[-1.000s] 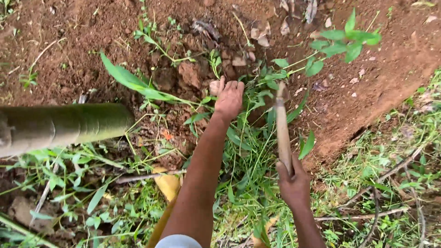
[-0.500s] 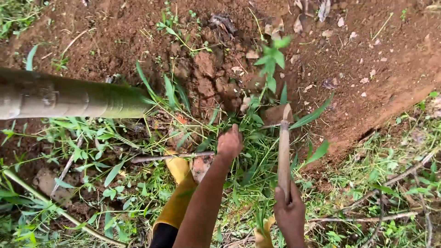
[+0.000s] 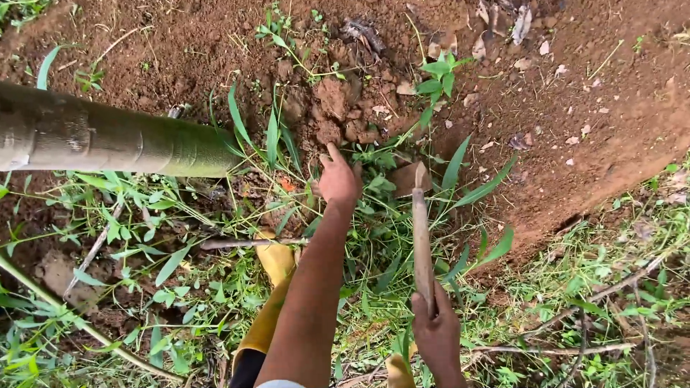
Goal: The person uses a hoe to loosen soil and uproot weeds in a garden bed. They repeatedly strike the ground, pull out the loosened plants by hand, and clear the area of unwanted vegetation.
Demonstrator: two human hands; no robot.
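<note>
Okay, head view, the only one. The left hand (image 3: 339, 179) is down in the weeds (image 3: 374, 154) at the near edge of the broken soil clods (image 3: 330, 97), with one finger out toward the clods and the rest curled downward. Whether it is clamped on a weed or just pressing, I can't tell. The right hand (image 3: 436, 338) is wrapped tight around the near end of the wooden tool handle (image 3: 422, 244). The handle runs away from the person, and the brown blade (image 3: 406, 179) sits in the greenery just right of the left hand, close but not clearly touching.

Step, as I judge it: hand-clearing weeds at the dug patch, with the tool parked. A next move would call for a firm hold low on the stems, fingers kept off the blade.

A thick green stem (image 3: 108, 136) lies across the left, its far end cut off by the frame edge. A yellow boot (image 3: 277, 262) shows under the left forearm, partly covered by it.

Hard to make out: the blade's shape, half buried in leaves; the left fingertips, hidden in grass; and the lower right hand, cut off by the bottom edge.
</note>
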